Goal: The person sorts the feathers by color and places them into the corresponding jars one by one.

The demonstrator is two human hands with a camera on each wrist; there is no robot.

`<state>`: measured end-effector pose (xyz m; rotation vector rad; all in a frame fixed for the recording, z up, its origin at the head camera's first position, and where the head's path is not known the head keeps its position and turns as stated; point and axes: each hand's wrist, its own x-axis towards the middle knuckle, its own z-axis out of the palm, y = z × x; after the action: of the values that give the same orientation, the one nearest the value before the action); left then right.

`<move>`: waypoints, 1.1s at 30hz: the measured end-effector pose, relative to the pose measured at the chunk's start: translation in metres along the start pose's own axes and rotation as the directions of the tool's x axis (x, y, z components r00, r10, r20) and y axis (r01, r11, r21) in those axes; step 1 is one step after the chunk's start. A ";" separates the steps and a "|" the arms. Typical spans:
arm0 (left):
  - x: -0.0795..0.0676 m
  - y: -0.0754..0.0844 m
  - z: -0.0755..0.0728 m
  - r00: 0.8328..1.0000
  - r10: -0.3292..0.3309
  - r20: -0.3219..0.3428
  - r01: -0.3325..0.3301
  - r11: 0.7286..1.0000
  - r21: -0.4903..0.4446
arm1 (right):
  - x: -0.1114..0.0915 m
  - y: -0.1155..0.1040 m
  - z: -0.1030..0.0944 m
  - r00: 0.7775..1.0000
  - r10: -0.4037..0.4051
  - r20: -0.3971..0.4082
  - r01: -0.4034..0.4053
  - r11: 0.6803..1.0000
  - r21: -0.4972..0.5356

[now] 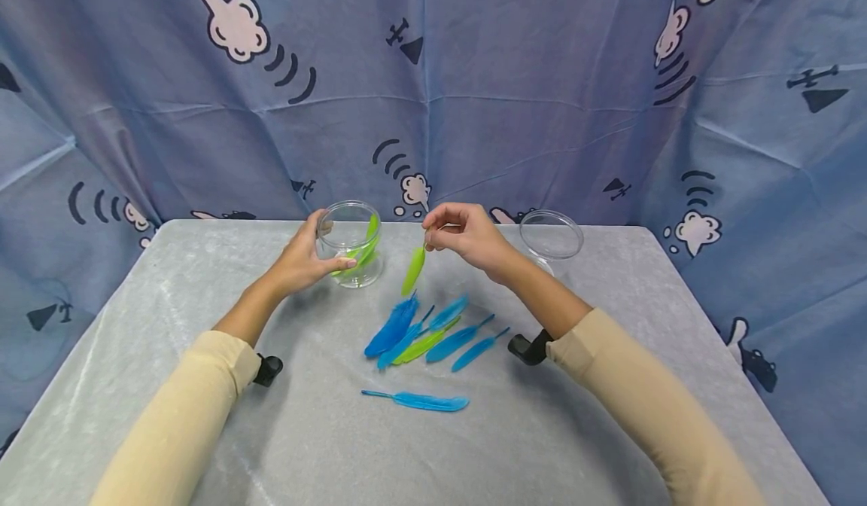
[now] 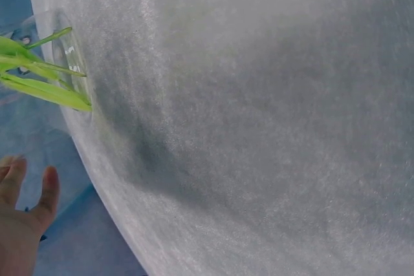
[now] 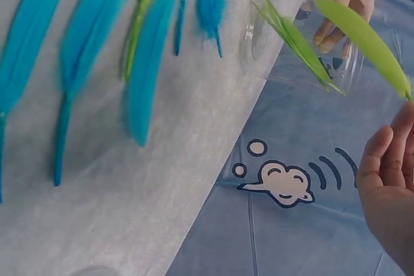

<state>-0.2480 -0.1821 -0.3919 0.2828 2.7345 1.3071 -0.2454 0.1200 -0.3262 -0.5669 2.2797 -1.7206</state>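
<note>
A blue fabric curtain (image 1: 515,152), printed with white clouds and black arcs, is hanging behind the table (image 1: 305,431). A grey cloth with a soft, mottled nap is covering the table. Beige sleeves (image 1: 650,393) are extending in from the near edge.

The left hand (image 1: 301,261) is grasping a clear footed cup (image 1: 344,241) near the far edge, left of centre; the thumb is lying across the front of the wall. The right hand (image 1: 467,235) is pinching the quill of a green feather (image 1: 413,271), vane downward. This feather is hanging just beside the cup, to its right. A second clear cup (image 1: 552,233) is standing near the far edge, toward the far right corner, the right forearm partly hiding its base.

Further green feathers (image 2: 48,88) are leaning inside the grasped cup; the left wrist view is showing several separate quills there, which are merging into one bundle in the head view. The right wrist view is displaying the held feather's broad, leaf-shaped vane and the left hand's fingers behind the cup.

Blue feathers (image 1: 460,344) and one green feather are lying grouped at mid-table. A single blue feather (image 1: 430,401) is lying nearer the near edge. Black wrist devices (image 1: 269,370) are showing at both cuffs.
</note>
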 end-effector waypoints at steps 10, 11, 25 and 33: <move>0.000 0.001 -0.001 1.000 -0.006 0.001 0.006 1.000 -0.001 | 0.008 -0.012 0.000 0.997 -0.061 -0.050 0.064 0.996 0.063; 0.000 0.001 -0.001 1.000 -0.006 0.002 0.006 1.000 0.000 | 0.008 -0.014 0.000 0.996 -0.069 -0.055 0.073 0.995 0.069; 0.000 0.000 -0.001 1.000 -0.007 0.012 0.007 1.000 0.004 | 0.025 -0.025 0.001 0.985 -0.056 -0.163 0.079 0.987 0.141; 0.000 0.000 -0.002 1.000 -0.017 0.018 0.017 1.000 0.004 | 0.035 -0.021 0.006 0.981 -0.041 -0.187 0.068 0.988 0.140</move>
<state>-0.2479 -0.1835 -0.3911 0.2697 2.7183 1.2891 -0.2711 0.0948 -0.3064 -0.4622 2.2502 -2.0239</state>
